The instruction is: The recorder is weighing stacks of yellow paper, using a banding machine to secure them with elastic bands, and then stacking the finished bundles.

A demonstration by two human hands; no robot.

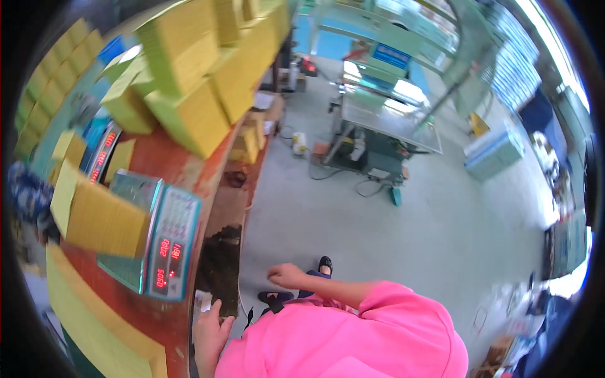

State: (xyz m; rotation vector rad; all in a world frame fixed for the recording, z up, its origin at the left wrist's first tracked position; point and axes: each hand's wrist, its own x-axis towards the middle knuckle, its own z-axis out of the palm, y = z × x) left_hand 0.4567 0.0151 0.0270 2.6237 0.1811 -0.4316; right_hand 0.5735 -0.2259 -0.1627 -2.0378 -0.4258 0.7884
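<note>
My left hand (211,332) is at the near edge of the brown table (142,324), its thumb and a finger apart and nothing seen in it. A small white paper piece (203,301) shows just beyond its fingertips. Out over the floor, my right hand (287,276) hangs in front of my body, fingers curled in, with nothing visible in it. Left of my hands stands a teal-edged weighing scale (173,242) with a lit red display. On its pan (123,274) rests a block of stacked yellow sheets (107,217), touched by neither hand.
Tall stacks of yellow sheets (195,82) crowd the table's far part. More yellow sheets (88,302) lie along its left side. Under the edge is a shelf (252,138) holding yellow pieces. A metal-topped machine table (391,116) and a pale blue box (495,151) stand farther off.
</note>
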